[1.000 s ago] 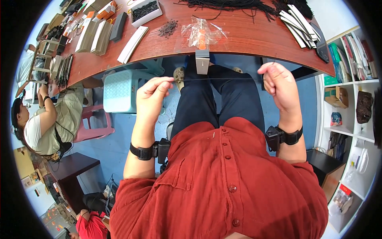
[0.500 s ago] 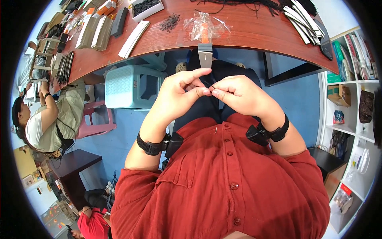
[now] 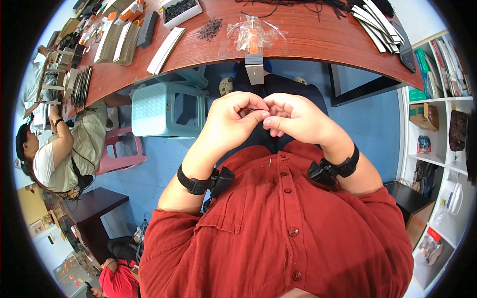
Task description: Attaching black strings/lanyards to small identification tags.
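My left hand [image 3: 232, 119] and my right hand [image 3: 299, 118] meet above my lap, in front of the table edge. The fingertips of both are pinched together and touch. Whatever lies between them is hidden by the fingers now. Just beyond the hands, a grey block [image 3: 255, 73] juts out from the table edge. Clear plastic film with an orange strip [image 3: 254, 40] lies behind it on the tabletop. Left of the film is a loose heap of small black pieces [image 3: 210, 29].
On the reddish-brown table [image 3: 308, 42] lie white card strips [image 3: 166, 50], an open box of black pieces [image 3: 181, 11] and black cords [image 3: 298, 4]. More white strips [image 3: 377, 27] lie at right. A light-blue stool [image 3: 156, 109] stands at left, near a seated person [image 3: 54, 154].
Both hands have drawn closer, and the fingers of my right hand now overlap the left fingertips. A short thin black piece that showed between them is hidden. My left index finger has curled in.
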Demonstrator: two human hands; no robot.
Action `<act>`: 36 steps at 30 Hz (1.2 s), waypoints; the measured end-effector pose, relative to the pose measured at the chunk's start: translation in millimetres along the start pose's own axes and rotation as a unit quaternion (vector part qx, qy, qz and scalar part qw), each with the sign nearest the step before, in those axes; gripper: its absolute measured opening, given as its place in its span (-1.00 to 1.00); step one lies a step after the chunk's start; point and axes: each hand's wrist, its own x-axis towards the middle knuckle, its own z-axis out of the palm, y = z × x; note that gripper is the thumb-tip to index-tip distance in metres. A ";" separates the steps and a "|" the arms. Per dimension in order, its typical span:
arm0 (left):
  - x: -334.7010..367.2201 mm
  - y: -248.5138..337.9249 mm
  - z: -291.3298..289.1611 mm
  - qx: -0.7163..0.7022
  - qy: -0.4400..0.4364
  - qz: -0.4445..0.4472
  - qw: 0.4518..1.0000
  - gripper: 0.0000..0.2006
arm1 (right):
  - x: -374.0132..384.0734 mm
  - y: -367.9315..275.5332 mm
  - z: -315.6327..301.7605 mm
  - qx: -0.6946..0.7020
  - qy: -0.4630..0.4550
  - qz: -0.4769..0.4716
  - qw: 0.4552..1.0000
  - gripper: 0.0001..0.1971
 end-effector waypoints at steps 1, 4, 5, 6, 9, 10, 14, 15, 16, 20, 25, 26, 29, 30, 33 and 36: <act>0.4 -0.4 1.3 -0.022 0.006 -0.002 1.000 -0.94 | 0.6 0.1 0.5 0.006 -0.011 0.029 0.999 -0.79; 0.3 -0.9 1.4 -0.069 0.004 -0.020 0.997 -0.94 | 0.2 -0.3 -0.1 -0.096 0.021 0.026 0.995 -0.88; -0.1 -0.7 -0.3 -0.071 -0.005 -0.027 0.997 -0.93 | -0.2 -0.5 -0.3 -0.114 0.033 0.024 0.993 -0.87; -0.6 -0.4 -1.8 -0.074 -0.015 -0.034 0.997 -0.92 | -0.3 -0.4 0.5 -0.113 0.032 0.020 0.993 -0.87; -0.9 0.7 -6.3 -0.110 -0.019 -0.050 0.992 -0.84 | 0.1 -0.7 1.4 -0.099 0.029 0.000 0.995 -0.85; -1.2 1.3 -8.8 -0.106 -0.020 -0.047 0.993 -0.81 | 0.7 -1.0 0.8 -0.089 0.022 0.004 0.996 -0.85; -2.8 2.4 -14.5 -0.087 -0.036 -0.044 0.995 -0.74 | 1.5 -2.2 -2.6 -0.100 0.017 0.024 0.995 -0.86; -3.2 2.3 -14.9 -0.081 -0.040 -0.045 0.995 -0.73 | 1.4 -2.1 -2.7 -0.092 0.011 0.019 0.995 -0.86; -3.3 2.0 -14.7 -0.095 -0.041 -0.055 0.993 -0.75 | 1.0 -1.9 -2.7 -0.084 0.009 0.015 0.996 -0.86; -1.4 0.1 -12.6 -0.101 -0.044 -0.082 0.991 -0.83 | 0.2 0.4 -1.4 -0.075 0.003 -0.004 0.997 -0.86; 1.1 -0.9 -9.1 -0.102 -0.027 -0.071 0.992 -0.90 | -0.3 3.4 -2.0 -0.068 0.011 0.007 0.998 -0.86; 1.2 -0.8 -8.5 -0.114 -0.024 -0.071 0.991 -0.90 | -0.1 3.5 -2.2 -0.068 0.012 0.002 0.998 -0.86; 0.5 0.0 -6.6 -0.137 -0.003 -0.067 0.988 -0.91 | 0.7 2.1 -1.0 -0.069 0.017 0.011 0.997 -0.85; 0.3 0.5 -5.8 -0.142 0.001 -0.064 0.988 -0.91 | 0.9 0.9 -0.9 -0.068 0.018 0.028 0.997 -0.88; 0.5 2.2 -4.1 -0.080 0.028 -0.029 0.996 -0.93 | 0.9 -2.6 3.9 -0.050 0.050 -0.035 0.997 -0.90; 2.9 4.2 -0.1 0.124 0.081 0.123 0.981 -0.95 | -1.1 -4.5 7.2 0.085 0.060 -0.027 0.994 -0.84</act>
